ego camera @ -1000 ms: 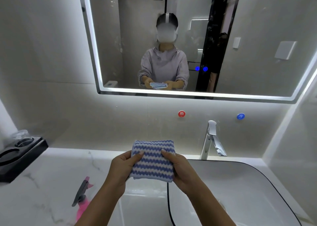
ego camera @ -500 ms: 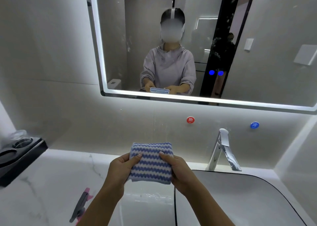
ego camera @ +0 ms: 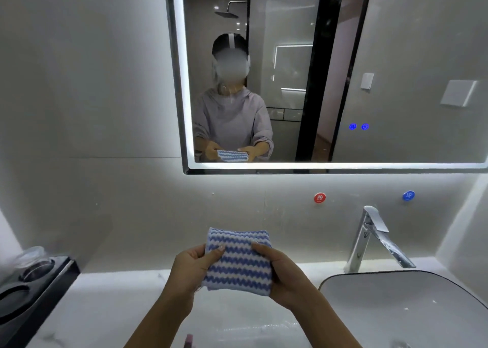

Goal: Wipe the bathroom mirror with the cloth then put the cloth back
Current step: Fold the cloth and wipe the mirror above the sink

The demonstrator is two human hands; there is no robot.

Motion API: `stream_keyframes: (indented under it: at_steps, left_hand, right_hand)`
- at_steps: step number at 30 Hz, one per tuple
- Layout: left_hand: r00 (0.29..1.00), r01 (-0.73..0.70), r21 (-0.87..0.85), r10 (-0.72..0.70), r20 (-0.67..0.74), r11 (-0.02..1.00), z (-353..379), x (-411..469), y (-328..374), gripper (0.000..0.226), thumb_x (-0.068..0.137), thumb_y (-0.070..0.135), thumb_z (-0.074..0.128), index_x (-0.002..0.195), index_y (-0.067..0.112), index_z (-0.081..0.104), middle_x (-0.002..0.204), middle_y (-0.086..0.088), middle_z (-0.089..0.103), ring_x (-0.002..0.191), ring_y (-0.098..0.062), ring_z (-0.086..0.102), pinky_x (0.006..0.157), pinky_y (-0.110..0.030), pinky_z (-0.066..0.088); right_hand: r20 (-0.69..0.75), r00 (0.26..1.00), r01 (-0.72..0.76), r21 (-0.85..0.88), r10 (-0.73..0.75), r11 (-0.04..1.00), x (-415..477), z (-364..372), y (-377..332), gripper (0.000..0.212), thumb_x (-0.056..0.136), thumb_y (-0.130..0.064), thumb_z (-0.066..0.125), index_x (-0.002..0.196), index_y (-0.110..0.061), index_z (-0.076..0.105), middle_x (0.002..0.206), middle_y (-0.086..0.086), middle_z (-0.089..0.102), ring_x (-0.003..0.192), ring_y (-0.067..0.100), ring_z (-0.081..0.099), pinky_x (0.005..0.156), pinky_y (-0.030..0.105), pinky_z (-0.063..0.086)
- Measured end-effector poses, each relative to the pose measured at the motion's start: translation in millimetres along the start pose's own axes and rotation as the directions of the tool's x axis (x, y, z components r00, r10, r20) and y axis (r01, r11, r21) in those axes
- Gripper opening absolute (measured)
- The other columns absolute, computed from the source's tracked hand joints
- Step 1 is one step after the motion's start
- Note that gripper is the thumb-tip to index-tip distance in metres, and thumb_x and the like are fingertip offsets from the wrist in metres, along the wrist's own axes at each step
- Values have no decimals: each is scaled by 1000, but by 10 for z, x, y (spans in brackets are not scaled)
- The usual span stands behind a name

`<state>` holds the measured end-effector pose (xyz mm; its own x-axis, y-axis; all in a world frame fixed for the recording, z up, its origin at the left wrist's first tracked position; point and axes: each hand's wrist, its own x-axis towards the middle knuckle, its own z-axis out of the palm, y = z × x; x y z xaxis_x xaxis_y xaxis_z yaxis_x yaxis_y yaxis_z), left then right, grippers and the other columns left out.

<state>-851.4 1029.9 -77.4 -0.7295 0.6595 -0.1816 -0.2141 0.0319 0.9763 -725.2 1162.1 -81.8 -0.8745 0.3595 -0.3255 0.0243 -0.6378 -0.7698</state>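
- My left hand [ego camera: 188, 267] and right hand [ego camera: 286, 273] hold the folded blue-and-white striped cloth [ego camera: 239, 265] between them, above the white table [ego camera: 105, 308].
- My fingers [ego camera: 215, 250] curl round the cloth's two side edges, pinching it, with the thumbs on its front.
- The cloth is below the mirror [ego camera: 409, 43], well apart from it.
- The tap [ego camera: 368, 239] and sink [ego camera: 396, 310] are on my right.

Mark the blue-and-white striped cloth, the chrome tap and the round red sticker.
Blue-and-white striped cloth [ego camera: 239, 265]: head view, folded face.
Chrome tap [ego camera: 361, 242]: head view, upright stem.
Round red sticker [ego camera: 319, 197]: head view, centre.
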Motion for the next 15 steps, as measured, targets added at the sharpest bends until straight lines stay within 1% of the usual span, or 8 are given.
stream_keyframes:
  at_steps: [2, 6, 8, 10, 15]
  left_hand:
    - [1000, -1, 16, 0, 26, 1000, -155, 39, 60, 21, 79, 25, 70, 92, 8, 70, 85, -10, 75, 76, -29, 72, 62, -32, 58]
    - [999, 14, 32, -16, 45, 999, -348, 115, 144, 23, 76, 26, 72, 92, 9, 71, 85, -10, 75, 78, -30, 72, 66, -35, 58]
    - [999, 28, 33, -29, 41, 999, -394, 153, 171, 23, 77, 24, 73, 93, 8, 71, 85, -10, 75, 78, -31, 72, 67, -36, 58]
    - [998, 37, 32, -38, 40, 999, -414, 182, 190, 22, 78, 22, 72, 94, 7, 70, 85, -10, 75, 77, -30, 72, 64, -35, 57]
    - [997, 42, 4, -42, 70, 999, -349, 224, 249, 24, 77, 19, 72, 97, 6, 70, 87, -12, 75, 77, -30, 72, 57, -30, 57]
  right_hand:
    - [-1, 1000, -23, 31, 23, 999, 66, 139, 48, 43, 79, -23, 69, 115, 0, 63, 110, 23, 69, 90, 36, 70, 68, 41, 58]
    - [18, 997, -81, 80, 80, 993, 171, 316, 91, 37, 77, -27, 72, 102, 0, 74, 116, 24, 66, 95, 38, 68, 81, 47, 57]
    - [18, 995, -99, 87, 98, 991, 215, 359, 87, 36, 78, -27, 73, 101, 0, 73, 116, 24, 66, 97, 38, 68, 80, 47, 57]
    - [14, 994, -113, 88, 112, 990, 244, 388, 64, 36, 78, -25, 74, 102, 1, 73, 117, 24, 66, 97, 39, 68, 78, 48, 58]
    - [19, 987, -158, 93, 157, 983, 282, 371, -40, 43, 77, -21, 74, 111, 4, 67, 116, 26, 65, 93, 40, 69, 72, 47, 59]
